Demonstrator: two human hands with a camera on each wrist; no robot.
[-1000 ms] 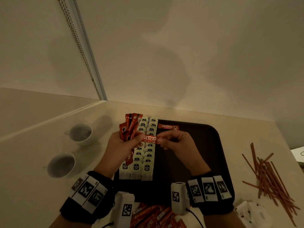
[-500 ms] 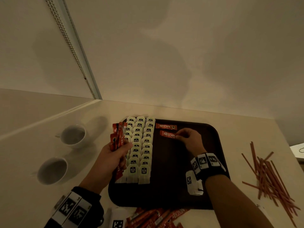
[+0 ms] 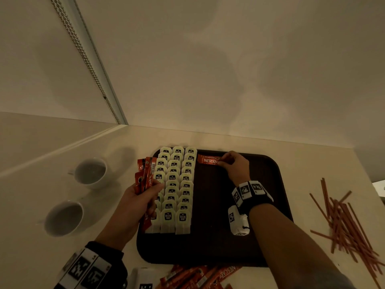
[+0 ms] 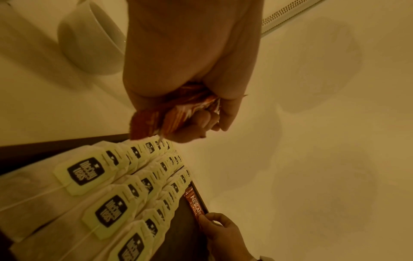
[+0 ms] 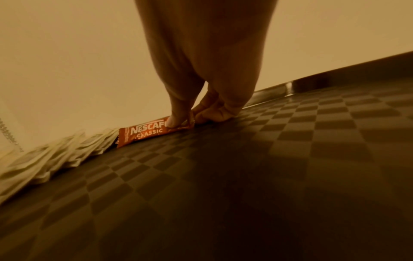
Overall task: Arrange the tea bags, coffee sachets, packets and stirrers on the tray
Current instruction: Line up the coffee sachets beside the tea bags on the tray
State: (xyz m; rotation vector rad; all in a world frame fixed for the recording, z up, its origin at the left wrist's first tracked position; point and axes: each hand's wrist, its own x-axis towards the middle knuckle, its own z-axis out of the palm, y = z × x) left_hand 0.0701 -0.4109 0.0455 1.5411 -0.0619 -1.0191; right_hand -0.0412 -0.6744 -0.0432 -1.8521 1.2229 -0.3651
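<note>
A coffee sachet [image 3: 209, 159] is pinched by the right hand [image 3: 236, 166] at the top centre of the tray [image 3: 268, 205], just right of the tea bags [image 3: 177, 188]. A bunch of sachets [image 3: 145, 176] is gripped by the curled fingers of the left hand [image 3: 137, 202] at the tray's left edge

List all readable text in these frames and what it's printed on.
"NESCAFE CLASSIC": red coffee sachet on the dark checkered tray, under the right hand.
"McCoy teas": pale tags of the white tea bags, read with some doubt.
"NESCAFE", partly cut off: loose red sachets by the tray's near edge.
Red sachets gripped by the left hand: print unreadable.
</note>
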